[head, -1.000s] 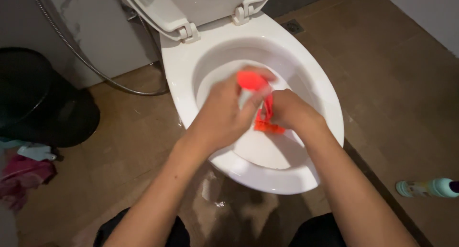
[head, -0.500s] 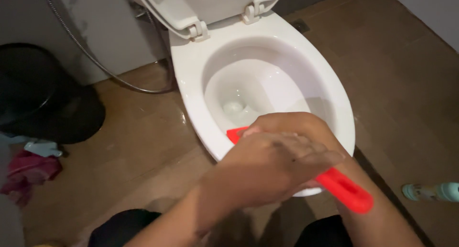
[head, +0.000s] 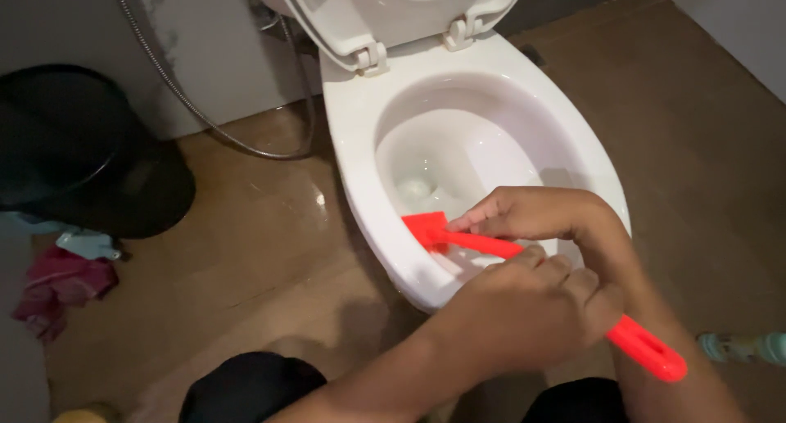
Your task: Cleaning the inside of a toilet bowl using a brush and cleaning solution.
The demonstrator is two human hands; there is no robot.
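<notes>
both hands grip a long red plastic brush (head: 524, 275) over the white ceramic toilet bowl (head: 491, 144).
left hand (head: 532, 312) clenches mid-handle; right hand (head: 544, 214) fingers pinch beside its head, which points into the bowl holding water.

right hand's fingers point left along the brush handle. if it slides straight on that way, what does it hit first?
Likely the red brush head on the near-left rim of the toilet bowl. The right hand points at it along the handle. Depth is unclear.

A pale green plastic bottle (head: 741, 346), lying on its side, is seen on the brown floor at the right edge, partly cut off.
</notes>
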